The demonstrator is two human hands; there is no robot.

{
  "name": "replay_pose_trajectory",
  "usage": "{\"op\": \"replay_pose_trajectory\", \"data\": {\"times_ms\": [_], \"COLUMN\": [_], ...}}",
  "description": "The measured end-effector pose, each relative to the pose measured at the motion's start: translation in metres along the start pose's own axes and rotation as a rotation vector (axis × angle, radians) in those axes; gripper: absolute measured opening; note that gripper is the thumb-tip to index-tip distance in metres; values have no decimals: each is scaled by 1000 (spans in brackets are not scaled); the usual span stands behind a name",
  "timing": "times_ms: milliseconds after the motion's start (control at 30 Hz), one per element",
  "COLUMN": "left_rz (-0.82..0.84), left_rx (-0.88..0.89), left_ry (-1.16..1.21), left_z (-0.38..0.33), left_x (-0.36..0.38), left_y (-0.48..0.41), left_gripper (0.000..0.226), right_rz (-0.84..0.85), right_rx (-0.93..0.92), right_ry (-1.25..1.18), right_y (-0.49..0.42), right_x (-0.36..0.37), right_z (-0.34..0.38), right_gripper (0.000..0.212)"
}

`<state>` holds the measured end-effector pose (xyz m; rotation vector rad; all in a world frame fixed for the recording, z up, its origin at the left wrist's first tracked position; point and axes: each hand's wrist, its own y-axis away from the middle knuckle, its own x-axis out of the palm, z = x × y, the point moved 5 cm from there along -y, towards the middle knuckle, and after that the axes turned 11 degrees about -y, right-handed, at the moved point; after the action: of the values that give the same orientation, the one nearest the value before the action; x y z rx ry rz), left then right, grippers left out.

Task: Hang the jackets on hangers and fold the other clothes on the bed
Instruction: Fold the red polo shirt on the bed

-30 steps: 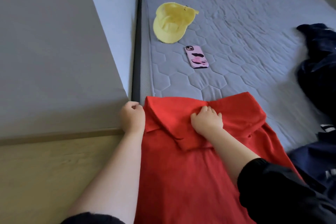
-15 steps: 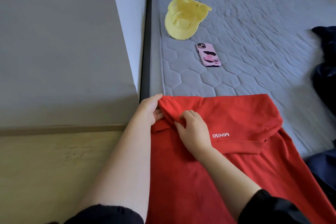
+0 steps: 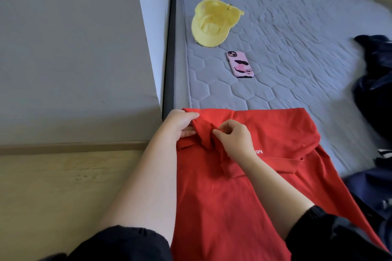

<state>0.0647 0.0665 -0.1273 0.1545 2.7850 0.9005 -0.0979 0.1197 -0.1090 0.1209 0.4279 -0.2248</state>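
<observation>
Two hands working a red shirt (image 3: 244, 186) on the bed (image 3: 286, 53)

The left hand (image 3: 180, 124) and right hand (image 3: 235, 140) are both pinching a fold of red cloth; a yellow cap (image 3: 214, 22) and pink phone (image 3: 240, 64) are lying beyond.

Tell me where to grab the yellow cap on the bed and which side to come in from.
Pinch the brim of the cap. The cap lies upside down, hollow facing up, and the brim juts out flat toward the near side of the bed, so a grip from the near side, thumb on top, probably works best. The phone lies apart, to the right.
</observation>
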Motion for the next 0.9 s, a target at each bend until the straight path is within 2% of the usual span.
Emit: {"op": "replay_pose_trajectory", "data": {"times_ms": [100, 167, 200, 300, 367, 433, 533, 600, 700, 767, 833, 900], "left_rz": [-44, -92, -127, -147, -19, 123, 292, 261, 44, -53, -30, 140], "left_rx": [-16, 10, 32, 81, 103, 124, 129, 116, 122, 130, 102, 57], "left_ry": [131, 161, 178, 225, 178, 29, -168, -192, -76, -35, -8, 5], "left_z": [3, 4, 5, 9, 11, 11, 13, 15, 14, 13, 16, 21], "left_x": [1, 1, 1, 6, 13, 16, 16, 13, 3, 2, 7, 19], "left_y": [0, -1, -1, 4, 10, 16, 24, 26, 26, 27, 29, 34], "left_gripper": [12, 10, 10, 12, 18, 22, 14, 11, 3, 9, 17, 26], "right_rz": [89, 170, 180, 152, 132, 122, 110, 125, 155, 152, 125, 102], "right_rx": [-41, -83, -95, -77, -46, -23, 22, 28, 29, 6, -34, -59], "right_ry": [359, 692, 766, 652, 527, 407, 260, 232, 238, 253, 286, 302], "right_y": [14, 23, 26, 26, 22, 18, 13, 10, 7, 8, 9, 11], "right_x": [7, 11, 9, -5, -15, -25, -39, -44, -44, -41, -39, -37], "right_z": [1, -2, -2, 2, 5, 7, 5, 4, 5, 7, 11, 13], "right_gripper": [42, 44, 41, 22, 25, 29, 30, 28, 17, 13, 12, 13]}}
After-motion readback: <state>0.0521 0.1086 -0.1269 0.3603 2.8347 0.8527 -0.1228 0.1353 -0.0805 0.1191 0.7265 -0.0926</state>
